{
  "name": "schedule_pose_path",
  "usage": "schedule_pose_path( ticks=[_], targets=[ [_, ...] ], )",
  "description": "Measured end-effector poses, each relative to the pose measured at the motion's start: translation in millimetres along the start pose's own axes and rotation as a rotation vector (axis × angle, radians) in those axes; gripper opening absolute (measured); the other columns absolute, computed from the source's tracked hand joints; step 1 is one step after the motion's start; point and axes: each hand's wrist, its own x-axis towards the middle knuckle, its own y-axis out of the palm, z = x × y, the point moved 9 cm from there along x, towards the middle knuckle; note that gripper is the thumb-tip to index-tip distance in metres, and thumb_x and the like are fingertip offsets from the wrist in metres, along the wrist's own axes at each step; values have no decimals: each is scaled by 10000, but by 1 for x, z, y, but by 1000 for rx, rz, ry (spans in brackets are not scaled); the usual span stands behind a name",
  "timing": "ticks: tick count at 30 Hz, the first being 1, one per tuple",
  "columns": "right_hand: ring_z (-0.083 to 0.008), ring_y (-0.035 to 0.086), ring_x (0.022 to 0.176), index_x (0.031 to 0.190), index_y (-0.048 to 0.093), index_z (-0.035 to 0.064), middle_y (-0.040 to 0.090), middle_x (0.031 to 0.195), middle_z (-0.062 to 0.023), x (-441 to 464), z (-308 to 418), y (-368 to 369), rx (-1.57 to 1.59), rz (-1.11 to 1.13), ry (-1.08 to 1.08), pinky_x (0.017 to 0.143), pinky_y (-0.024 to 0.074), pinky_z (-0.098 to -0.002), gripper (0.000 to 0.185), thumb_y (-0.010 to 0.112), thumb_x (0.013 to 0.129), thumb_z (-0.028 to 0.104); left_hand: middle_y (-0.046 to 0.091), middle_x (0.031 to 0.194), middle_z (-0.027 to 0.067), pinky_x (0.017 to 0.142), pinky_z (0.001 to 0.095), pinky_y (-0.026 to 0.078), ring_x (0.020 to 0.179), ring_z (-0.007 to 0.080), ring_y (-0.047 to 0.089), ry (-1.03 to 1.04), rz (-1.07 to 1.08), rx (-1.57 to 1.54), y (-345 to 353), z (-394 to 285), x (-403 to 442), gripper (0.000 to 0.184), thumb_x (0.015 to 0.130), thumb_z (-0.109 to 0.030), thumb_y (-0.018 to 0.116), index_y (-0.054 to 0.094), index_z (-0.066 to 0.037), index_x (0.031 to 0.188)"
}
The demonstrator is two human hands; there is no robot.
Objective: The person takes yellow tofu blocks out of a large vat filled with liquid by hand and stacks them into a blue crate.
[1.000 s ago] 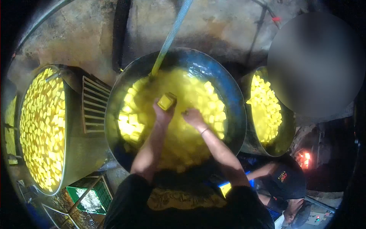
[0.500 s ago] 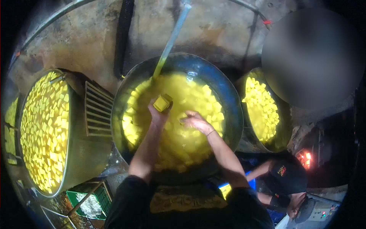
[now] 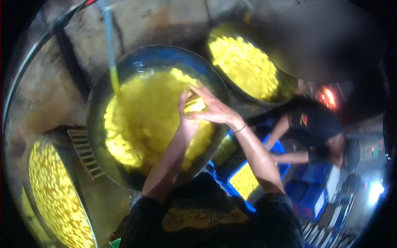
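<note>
Above a large dark wok (image 3: pixel 169 57), my left hand (image 3: pixel 187 123) and my right hand (image 3: pixel 215 109) are closed around yellow tofu blocks (image 3: pixel 195 105). The left hand supports them from the left and below, while the right presses over them from the right. How many blocks are between the palms cannot be seen. Cloudy yellow liquid (image 3: pixel 144 103) fills the wok beneath, with many yellow tofu pieces (image 3: pixel 119 146) gathered around its edge. A long-handled tool (image 3: pixel 111 58) leans into the liquid at the far left side.
A vat of yellow pieces (image 3: pixel 244 68) stands at upper right, another vat (image 3: pixel 58 198) at lower left. A slatted wooden rack (image 3: pixel 84 153) leans beside the wok. Right of me, a co-worker (image 3: pixel 316 128) reaches to a blue crate (image 3: pixel 283 167). Fire glows (image 3: pixel 328 98) behind.
My view has turned right, toward the blue crate. My right hand has come up from the liquid and joined my left hand around the tofu blocks.
</note>
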Motion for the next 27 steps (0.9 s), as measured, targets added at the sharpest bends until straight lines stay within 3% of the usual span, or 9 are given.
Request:
schedule_pose_path(
  ticks=[1, 5, 8, 10, 14, 16, 20, 22, 27],
  targets=[
    [-385, 289, 1331, 1399, 358, 135, 299, 1424, -257, -19, -7, -12, 91, 46, 49, 1099, 271, -439, 891, 753, 666, 454, 605, 913, 57, 722, 285, 506, 824, 167, 605, -59, 53, -58, 26, 16, -7, 463, 949, -470, 356, 526, -74, 1118],
    [-196, 517, 1030, 1128, 574, 48, 507, 1093, -78, -132, -33, -78, 662, -163, 113, 874, 432, -319, 492, 746, 692, 198, 513, 1143, 137, 809, 316, 490, 980, 188, 555, -176, 34, 191, 124, 86, -73, 808, 886, -690, 289, 200, -87, 1418],
    [-178, 539, 1026, 1141, 562, 26, 540, 1104, -74, -245, -49, -105, 698, -384, 274, 864, 446, -284, 479, 693, 705, 175, 461, 1298, 139, 959, 385, 411, 1128, 228, 502, -582, 28, 336, 153, 178, -128, 813, 887, -677, 327, 297, -46, 1398],
    [-172, 557, 1007, 1177, 547, 26, 565, 1111, -87, -327, -82, -81, 921, -575, 560, 850, 461, -274, 506, 668, 713, 189, 329, 1439, 159, 1079, 379, 264, 1292, 244, 363, -750, -11, 422, 130, 232, -152, 847, 888, -676, 322, 251, -29, 1430],
    [-191, 566, 998, 1238, 512, 38, 549, 1157, -85, -486, -202, 65, 1280, -1030, 1164, 819, 494, -331, 469, 600, 847, 282, 114, 1531, 156, 1129, 406, 107, 1414, 259, 120, -647, 289, 683, 123, 253, -151, 830, 916, -611, 344, 150, -8, 1453],
    [-193, 559, 1008, 1236, 510, 41, 538, 1152, -83, -487, -232, 103, 1397, -868, 1110, 799, 498, -341, 441, 548, 900, 324, 333, 1442, 148, 1065, 412, 268, 1328, 259, 328, -604, 90, 700, 93, 254, -126, 715, 920, -521, 446, 307, -10, 1399],
    [-245, 533, 997, 1157, 572, 63, 554, 1137, -148, -522, -337, 195, 789, -558, 1485, 772, 446, -413, 620, 603, 765, 543, 484, 1283, 118, 941, 383, 407, 1163, 224, 494, -503, -31, 737, 85, 227, -102, 548, 917, -408, 522, 435, -18, 1293],
    [-288, 541, 1008, 1150, 571, 58, 557, 1148, -183, -513, -353, 230, 118, -378, 1600, 796, 442, -423, 622, 614, 754, 537, 483, 1277, 118, 928, 385, 417, 1161, 235, 491, -481, 36, 640, 100, 206, -97, 525, 923, -384, 518, 433, -15, 1287],
    [-321, 551, 1003, 1150, 562, 44, 571, 1121, -201, -505, -355, 269, 1, -166, 1557, 819, 445, -424, 630, 641, 738, 514, 480, 1272, 145, 925, 411, 431, 1149, 295, 512, -197, 203, 735, 119, 112, -69, 507, 934, -362, 483, 419, -29, 1311]
  ],
)
